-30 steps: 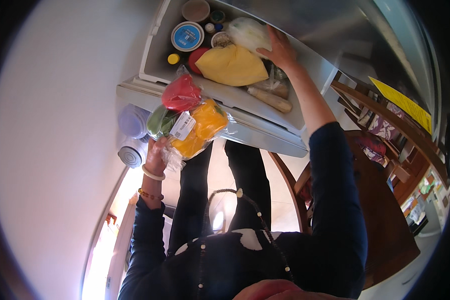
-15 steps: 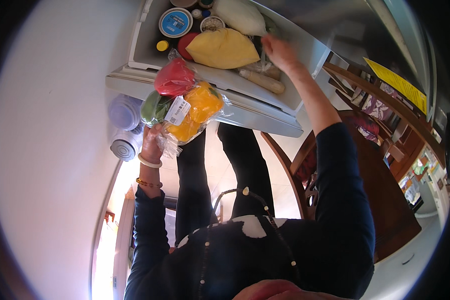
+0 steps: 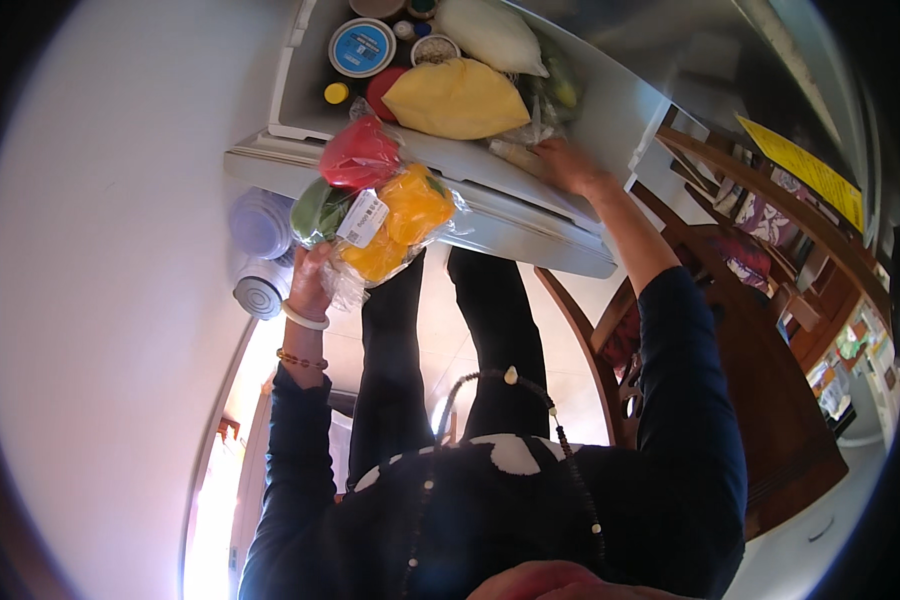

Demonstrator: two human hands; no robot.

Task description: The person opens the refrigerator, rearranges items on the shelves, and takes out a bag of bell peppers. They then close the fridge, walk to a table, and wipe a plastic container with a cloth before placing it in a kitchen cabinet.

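Note:
My left hand [image 3: 311, 278] grips a clear plastic bag of bell peppers [image 3: 380, 220] by its lower left side. Through the film show a red, a green and yellow-orange peppers, with a white label on top. The bag hangs in front of a pulled-out fridge drawer [image 3: 470, 202]. Inside the drawer, my right hand [image 3: 570, 168] closes over the right end of a pale, long, wrapped thing [image 3: 518, 156] near the front wall. Its fingertips are partly hidden. Behind lie a yellow bag [image 3: 457, 98], a whitish bag [image 3: 490, 35] and something green in clear film [image 3: 558, 80].
The drawer's left part holds a tub with a blue lid [image 3: 362, 48], a yellow-capped bottle [image 3: 336, 93] and a small container [image 3: 436, 49]. Clear plastic containers [image 3: 260, 222] stand by the white wall at left. A wooden chair [image 3: 582, 335] is at right.
My right hand has come down from the drawer's back right onto the pale long thing, uncovering the green item. My left hand still holds the pepper bag in nearly the same place.

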